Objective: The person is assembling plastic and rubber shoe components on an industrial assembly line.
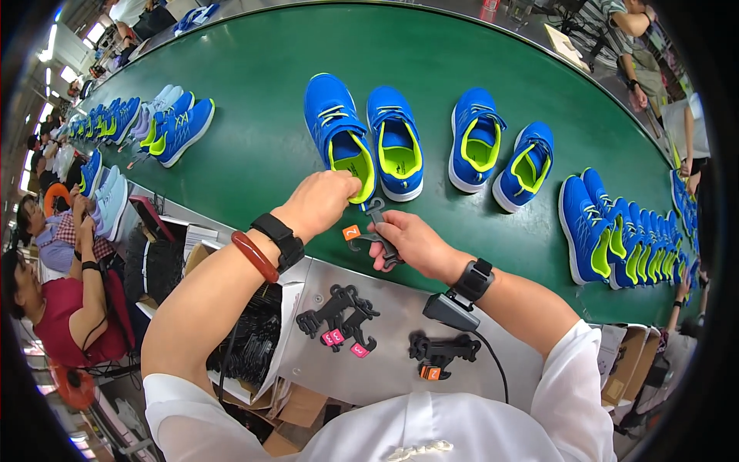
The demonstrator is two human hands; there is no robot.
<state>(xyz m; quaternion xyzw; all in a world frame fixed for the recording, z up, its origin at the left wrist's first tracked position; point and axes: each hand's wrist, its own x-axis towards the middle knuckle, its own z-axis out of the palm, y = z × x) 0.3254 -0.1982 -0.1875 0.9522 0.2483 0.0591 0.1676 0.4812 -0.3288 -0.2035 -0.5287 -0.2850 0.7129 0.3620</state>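
My left hand (pixel 319 202) is closed on the heel of a blue sneaker (pixel 327 100) with lime-green lining, its fingers bent at the collar. In my right hand (pixel 423 246) is a black plastic shoe hanger (pixel 377 214), with an orange size tag (pixel 351 232) hanging beside it. The hanger's upper end sits just off the sneaker's heel; whether they touch I cannot tell. A matching blue sneaker (pixel 394 108) stands close on the right. Farther right is another pair, a sneaker (pixel 476 115) and its mate (pixel 531 138).
Rows of blue sneakers line the green conveyor belt (pixel 254 69) at left and right. On the metal ledge (pixel 392 319) lie hangers with pink tags (pixel 339 308), hangers with an orange tag (pixel 439 350) and a small black device (pixel 453 312). A box of black hangers (pixel 262 339) stands below; co-workers sit left.
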